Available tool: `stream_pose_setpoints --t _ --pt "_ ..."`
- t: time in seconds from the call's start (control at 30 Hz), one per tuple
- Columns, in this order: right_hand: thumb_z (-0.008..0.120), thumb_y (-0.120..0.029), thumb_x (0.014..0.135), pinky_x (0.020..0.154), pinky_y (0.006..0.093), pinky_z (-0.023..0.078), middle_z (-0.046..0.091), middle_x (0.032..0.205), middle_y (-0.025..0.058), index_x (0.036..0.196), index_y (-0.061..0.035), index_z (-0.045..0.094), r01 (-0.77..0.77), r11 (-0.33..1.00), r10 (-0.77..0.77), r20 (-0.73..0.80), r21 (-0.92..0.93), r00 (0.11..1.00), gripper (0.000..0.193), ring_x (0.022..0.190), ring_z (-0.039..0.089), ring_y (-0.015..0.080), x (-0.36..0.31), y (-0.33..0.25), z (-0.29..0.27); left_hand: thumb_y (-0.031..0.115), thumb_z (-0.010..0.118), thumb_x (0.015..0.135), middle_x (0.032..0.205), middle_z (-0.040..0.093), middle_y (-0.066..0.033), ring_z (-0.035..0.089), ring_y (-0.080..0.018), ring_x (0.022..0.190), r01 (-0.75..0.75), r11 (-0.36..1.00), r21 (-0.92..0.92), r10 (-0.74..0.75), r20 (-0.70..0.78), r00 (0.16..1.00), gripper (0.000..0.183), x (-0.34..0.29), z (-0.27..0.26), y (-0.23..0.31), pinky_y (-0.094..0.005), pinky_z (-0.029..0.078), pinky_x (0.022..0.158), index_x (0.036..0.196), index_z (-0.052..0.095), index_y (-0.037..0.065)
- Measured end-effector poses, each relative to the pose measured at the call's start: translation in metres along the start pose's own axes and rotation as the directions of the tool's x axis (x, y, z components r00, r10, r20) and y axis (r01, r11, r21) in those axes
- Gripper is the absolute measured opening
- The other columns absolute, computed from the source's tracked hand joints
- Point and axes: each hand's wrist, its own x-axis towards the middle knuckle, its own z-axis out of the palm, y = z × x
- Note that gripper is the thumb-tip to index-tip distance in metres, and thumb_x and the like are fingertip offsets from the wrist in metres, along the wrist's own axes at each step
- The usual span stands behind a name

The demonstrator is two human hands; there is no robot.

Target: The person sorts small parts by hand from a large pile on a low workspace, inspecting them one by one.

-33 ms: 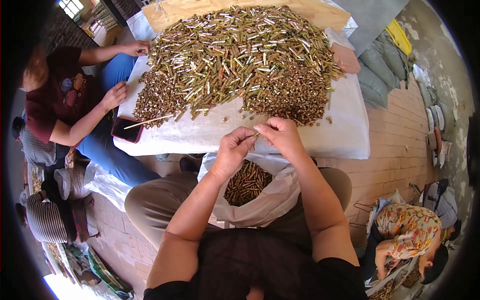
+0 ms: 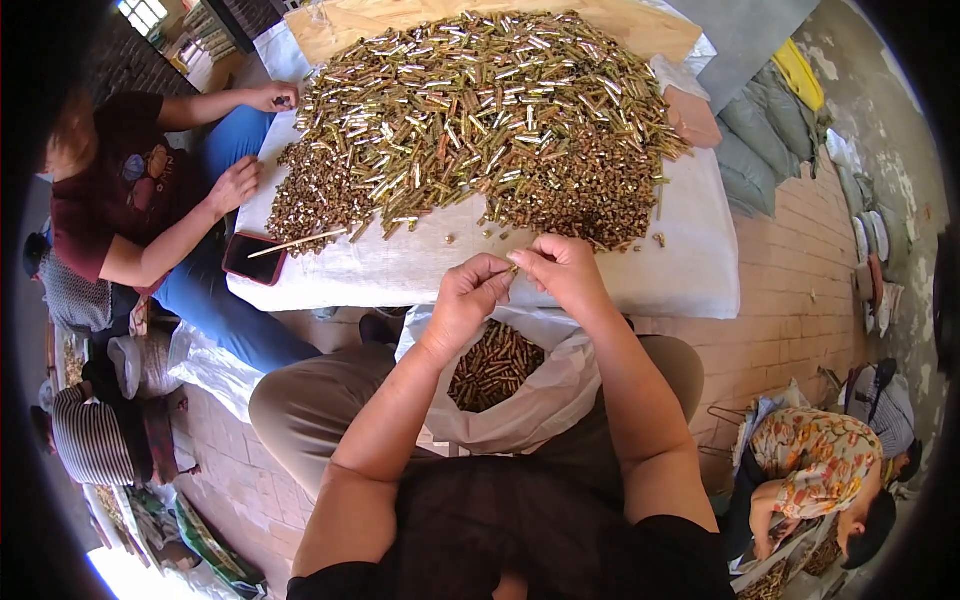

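My left hand [image 2: 470,292] and my right hand [image 2: 565,272] meet over the table's near edge, fingers pinched. Between their fingertips is a small brass-coloured metal piece [image 2: 513,269], mostly hidden by the fingers. Just beyond them on the table lie a heap of short, nut-like metal pieces [image 2: 570,190] and a larger heap of long metal sleeves [image 2: 470,110]. Below my hands, between my knees, an open white sack [image 2: 545,415] holds many brass-coloured metal parts [image 2: 495,365].
A white cloth covers the table [image 2: 660,280]. At the left sits a co-worker [image 2: 130,190], with a phone [image 2: 252,260] and a thin stick [image 2: 300,242] nearby. A wooden board [image 2: 350,30] backs the heap. Another person [image 2: 815,460] bends at lower right. Filled sacks [image 2: 755,140] stand at right.
The co-worker's fingers at the table's left edge have shifted slightly. My own hands hold the same place and pinch.
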Motion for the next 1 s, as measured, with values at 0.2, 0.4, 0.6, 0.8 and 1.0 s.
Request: stream_pose_setpoints --t 0.2,0.4,0.6,0.8,1.0 --pt "0.069 -0.016 0.078 0.044 0.0251 0.036 0.053 0.055 0.0026 0.071 0.0002 0.06 0.078 0.985 -0.071 0.05 -0.153 0.996 0.02 0.048 0.045 0.0074 0.001 -0.004 0.0 0.012 0.055 0.089 0.065 0.054 0.0013 0.035 -0.0012 0.048 0.11 0.992 -0.063 -0.106 0.057 0.993 0.01 0.002 -0.01 -0.001 -0.0164 0.026 0.042 0.092 0.06 0.003" --pt "0.065 -0.02 0.081 0.046 0.0356 0.039 0.052 0.055 0.0131 0.066 -0.0006 0.055 0.302 0.711 -0.409 -0.024 -0.635 0.912 0.026 0.049 0.052 0.0254 -0.005 0.006 0.018 0.012 0.055 0.089 0.063 0.055 0.001 0.036 -0.0016 0.048 0.123 0.988 -0.092 -0.124 0.003 0.992 0.01 0.001 -0.004 -0.001 -0.0172 0.027 0.043 0.088 0.061 0.003" --pt "0.062 -0.024 0.082 0.05 0.0398 0.042 0.056 0.063 0.0156 0.069 -0.003 0.056 0.21 0.705 -0.329 -0.05 -0.677 0.943 0.025 0.054 0.055 0.0318 -0.001 0.004 0.034 0.012 0.057 0.087 0.064 0.057 -0.0009 0.044 -0.0046 0.051 0.091 0.996 0.021 -0.09 -0.046 0.995 0.011 0.0 -0.012 -0.009 -0.0201 0.035 0.046 0.086 0.062 0.002" --pt "0.063 -0.027 0.08 0.059 0.0387 0.049 0.06 0.078 0.0107 0.077 -0.0042 0.058 0.165 0.495 -0.426 -0.073 -0.853 0.902 0.023 0.068 0.061 0.0285 0.03 0.025 0.036 0.016 0.063 0.079 0.081 0.063 -0.0158 0.062 -0.0315 0.067 -0.199 0.523 0.829 0.477 -0.091 0.874 0.015 0.02 -0.058 0.002 -0.0377 0.05 0.062 0.088 0.063 0.003" --pt "0.068 -0.028 0.075 0.059 0.0386 0.05 0.06 0.076 0.0107 0.077 -0.0043 0.058 0.04 0.462 -0.342 -0.137 -0.886 0.93 0.026 0.07 0.061 0.0279 0.036 0.027 0.044 0.007 0.059 0.075 0.089 0.056 -0.0151 0.06 -0.0347 0.07 0.058 0.262 0.963 0.462 -0.178 0.869 0.008 0.047 -0.106 -0.009 -0.042 0.05 0.063 0.081 0.062 0.004"
